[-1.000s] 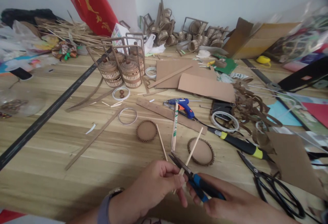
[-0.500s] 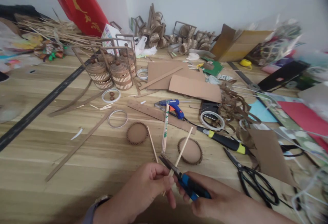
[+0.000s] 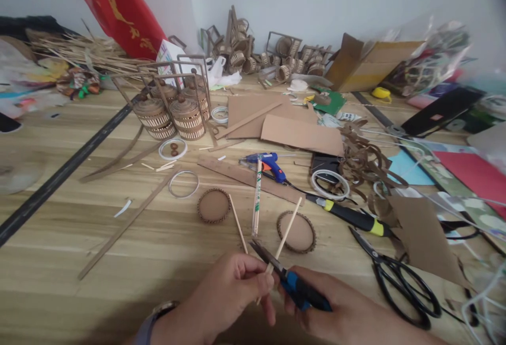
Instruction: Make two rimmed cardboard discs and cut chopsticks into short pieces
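Note:
My left hand [image 3: 247,287] pinches a thin pale wooden stick [image 3: 289,227] between thumb and fingers. The stick slants up to the right, its tip over a round brown cardboard disc [image 3: 298,233] with a braided rim. In my right hand [image 3: 316,292] is a pair of snips [image 3: 302,288] with blue and black handles. Their dark blades cross the stick close to my left fingertips. A second thin stick [image 3: 238,224] runs behind my left hand, its lower end hidden. A similar rimmed disc [image 3: 214,206] lies to the left, and a wrapped pair of chopsticks [image 3: 258,197] lies between the discs.
Black scissors [image 3: 395,276] and a yellow-black utility knife [image 3: 353,217] lie at right. Beyond the discs rests a blue glue gun [image 3: 266,163]. Small lidded baskets [image 3: 187,116] with tall handles stand at back left. Cardboard [image 3: 302,133] and curled brown strips [image 3: 366,155] lie farther back.
The whole view has shifted slightly. Both hands keep nearly the same pose, with the snips still at the stick.

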The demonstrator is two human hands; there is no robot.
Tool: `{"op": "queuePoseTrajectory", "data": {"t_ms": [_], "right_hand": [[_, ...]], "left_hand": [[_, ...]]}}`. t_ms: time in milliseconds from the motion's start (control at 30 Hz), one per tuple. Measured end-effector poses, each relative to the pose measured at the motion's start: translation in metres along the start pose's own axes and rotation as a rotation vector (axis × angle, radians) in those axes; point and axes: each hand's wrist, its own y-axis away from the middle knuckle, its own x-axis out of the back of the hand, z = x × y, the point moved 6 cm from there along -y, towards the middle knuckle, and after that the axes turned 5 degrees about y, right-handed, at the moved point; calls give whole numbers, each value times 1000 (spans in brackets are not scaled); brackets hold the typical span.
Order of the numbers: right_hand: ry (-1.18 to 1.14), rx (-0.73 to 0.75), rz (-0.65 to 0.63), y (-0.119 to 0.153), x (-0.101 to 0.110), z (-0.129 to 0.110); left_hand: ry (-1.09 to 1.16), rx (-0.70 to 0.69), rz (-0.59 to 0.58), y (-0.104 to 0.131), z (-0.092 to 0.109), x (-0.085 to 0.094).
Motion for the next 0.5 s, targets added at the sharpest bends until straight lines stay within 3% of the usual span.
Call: {"op": "queuePoseTrajectory", "data": {"t_ms": [267, 500], "right_hand": [[103, 44, 88, 6, -1, 4], [130, 177, 154, -9, -8, 16]], "left_hand": [[-56, 51, 33, 1, -3, 2], [-74, 55, 43, 2, -6, 2]]}}
